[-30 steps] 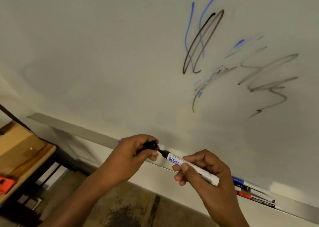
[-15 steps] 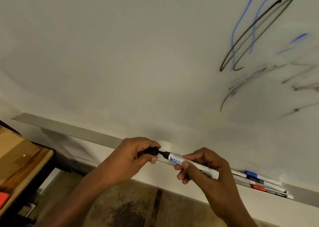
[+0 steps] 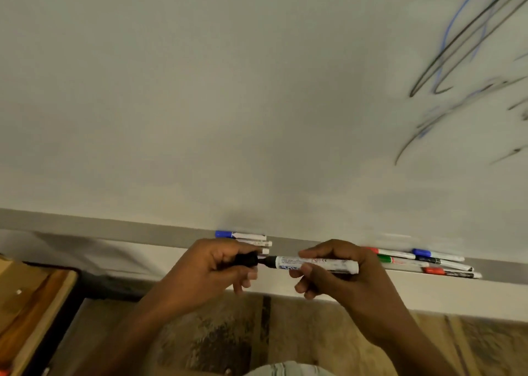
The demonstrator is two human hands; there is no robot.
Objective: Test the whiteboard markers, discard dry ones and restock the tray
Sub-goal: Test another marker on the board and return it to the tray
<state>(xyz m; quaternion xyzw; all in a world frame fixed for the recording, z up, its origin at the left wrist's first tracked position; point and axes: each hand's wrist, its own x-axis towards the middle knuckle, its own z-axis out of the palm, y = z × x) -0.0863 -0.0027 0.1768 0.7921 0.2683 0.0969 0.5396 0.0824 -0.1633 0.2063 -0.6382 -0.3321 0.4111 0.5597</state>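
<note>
Since a second ago your cap point(image 3: 246, 259) has closed in on the marker point(image 3: 315, 263) tip, just before the tray point(image 3: 300, 242). Your left hand point(image 3: 213, 267) pinches the cap; your right hand point(image 3: 340, 272) grips the barrel. More markers point(image 3: 423, 260) lie right, beneath scribbles point(image 3: 457, 47).

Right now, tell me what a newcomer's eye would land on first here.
First, the two hands at bottom centre: the right hand grips a white marker while the left hand holds its black cap just off the tip. Next, the black and blue scribbles at the whiteboard's upper right. Then the capped markers lying on the tray under the board.
</note>
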